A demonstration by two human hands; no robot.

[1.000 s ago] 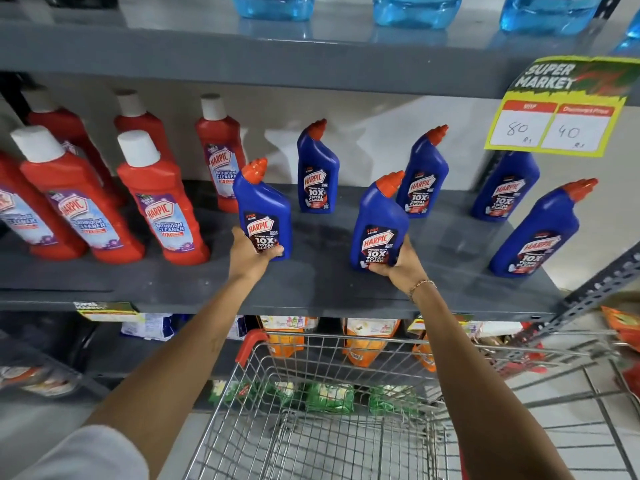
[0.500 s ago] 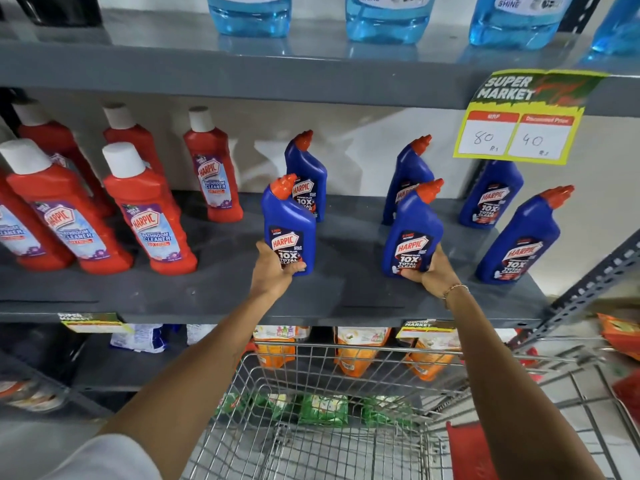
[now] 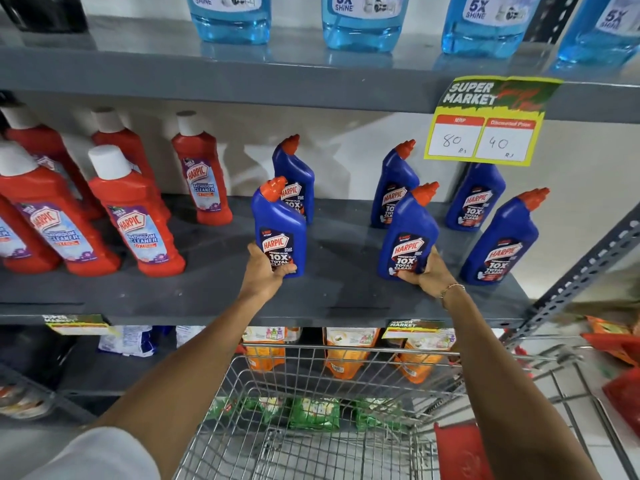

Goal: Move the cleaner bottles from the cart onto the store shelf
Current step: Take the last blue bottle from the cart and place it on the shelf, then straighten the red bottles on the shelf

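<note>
Far left we've got red bathroom cleaner bottles (image 3: 135,220) w/ white caps, standing on the grey shelf (image 3: 207,292), not ours to move.

Next, our left hand (image 3: 265,271) is closed round the base of a blue cleaner bottle (image 3: 280,230): thumb across the lower label, fingers behind, out of sight. Bottle upright; base looks on or just above the shelf, can't tell which. Another blue one stands right behind it.

Center-right, our right hand (image 3: 427,277) is wrapped round the bottom of a second blue bottle (image 3: 407,237), tilted a bit right, base at shelf level, contact unclear. Three more blue bottles (image 3: 502,240) stand behind and right of it, under the price tag (image 3: 485,126).

Handling, our guess: stiff plastic, prob full so fairly heavy, glossy so a bit slippery. Angled orange-capped neck makes them top-heavy-ish; best hold is low on the body, as now, or mid-body at the label. Not fragile, but tip-prone if set down crooked.

Cart (image 3: 311,393) sits near us below the shelf; no cleaner bottles visible in the part we see, so prob the last pair.
</note>
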